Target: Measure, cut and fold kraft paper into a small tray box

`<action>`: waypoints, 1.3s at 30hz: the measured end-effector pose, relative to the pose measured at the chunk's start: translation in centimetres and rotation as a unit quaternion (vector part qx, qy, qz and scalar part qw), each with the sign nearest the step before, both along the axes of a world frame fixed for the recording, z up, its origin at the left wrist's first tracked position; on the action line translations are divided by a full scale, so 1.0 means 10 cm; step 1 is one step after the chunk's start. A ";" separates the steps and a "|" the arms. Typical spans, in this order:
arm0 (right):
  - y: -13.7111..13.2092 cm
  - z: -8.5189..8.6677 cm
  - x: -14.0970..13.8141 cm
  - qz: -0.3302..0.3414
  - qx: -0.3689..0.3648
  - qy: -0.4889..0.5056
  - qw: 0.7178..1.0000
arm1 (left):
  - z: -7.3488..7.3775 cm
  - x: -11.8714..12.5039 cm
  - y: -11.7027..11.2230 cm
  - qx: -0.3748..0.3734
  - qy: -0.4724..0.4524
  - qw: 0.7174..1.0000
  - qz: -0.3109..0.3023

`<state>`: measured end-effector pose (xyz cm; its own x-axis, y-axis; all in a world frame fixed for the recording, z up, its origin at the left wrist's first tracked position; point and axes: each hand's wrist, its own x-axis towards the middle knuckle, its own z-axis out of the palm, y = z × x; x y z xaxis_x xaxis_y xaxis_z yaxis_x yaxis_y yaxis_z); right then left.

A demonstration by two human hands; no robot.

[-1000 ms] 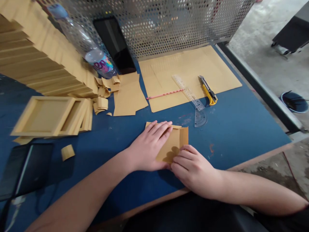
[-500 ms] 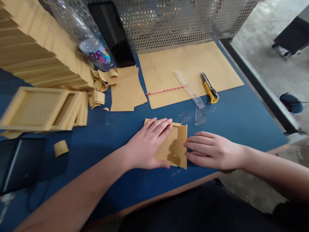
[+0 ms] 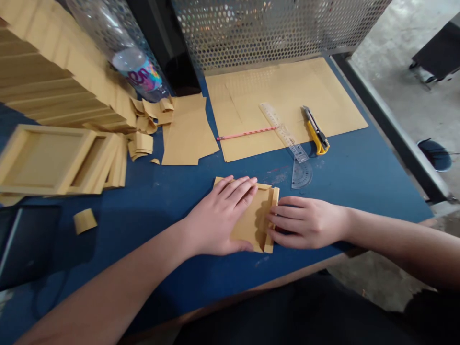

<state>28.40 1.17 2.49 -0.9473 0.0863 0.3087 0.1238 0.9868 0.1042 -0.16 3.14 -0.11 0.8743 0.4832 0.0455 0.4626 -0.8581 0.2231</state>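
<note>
A small brown cardboard piece (image 3: 256,221) lies on the blue table (image 3: 352,182) near its front edge. My left hand (image 3: 219,218) lies flat on the piece, fingers stretched out and pressing it down. My right hand (image 3: 305,223) comes in from the right, its fingertips pushing the right flap of the piece up and inward, so that the flap stands folded along the edge.
A large cardboard sheet (image 3: 283,103) lies behind, with a pink pencil (image 3: 246,134), clear ruler (image 3: 283,132), yellow box cutter (image 3: 316,131) and protractor (image 3: 301,173). Finished cardboard trays (image 3: 53,158), scraps (image 3: 145,129), a bottle (image 3: 122,52) and a stack of cardboard stand left. A perforated metal screen (image 3: 266,28) backs the table.
My right hand moved from the lower edge of the piece to its right side and folded the right flap upward. My left hand stayed flat on the piece.
</note>
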 end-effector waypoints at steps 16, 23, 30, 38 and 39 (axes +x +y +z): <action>0.12 -0.06 -0.11 0.032 -0.043 0.000 0.999 | 0.03 0.01 0.00 -0.002 0.017 1.000 0.003; 0.17 -0.05 -0.11 0.038 -0.093 0.008 0.995 | 0.04 0.01 0.00 -0.011 0.016 1.000 0.003; 0.22 -0.04 -0.15 0.044 -0.110 0.012 0.993 | 0.03 0.01 0.01 -0.008 0.013 1.000 0.002; 0.28 -0.08 -0.12 0.086 -0.076 -0.004 0.993 | 0.03 0.01 0.00 -0.003 0.013 1.000 0.002; 0.28 -0.07 -0.12 0.091 -0.065 -0.005 0.994 | 0.03 0.01 0.00 -0.003 0.013 1.000 0.002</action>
<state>27.24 3.99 1.76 -0.9537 -0.0471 0.2970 -0.0574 0.9980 -0.0261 -0.11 3.12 0.19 0.8733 0.4868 0.0188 0.4718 -0.8547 0.2164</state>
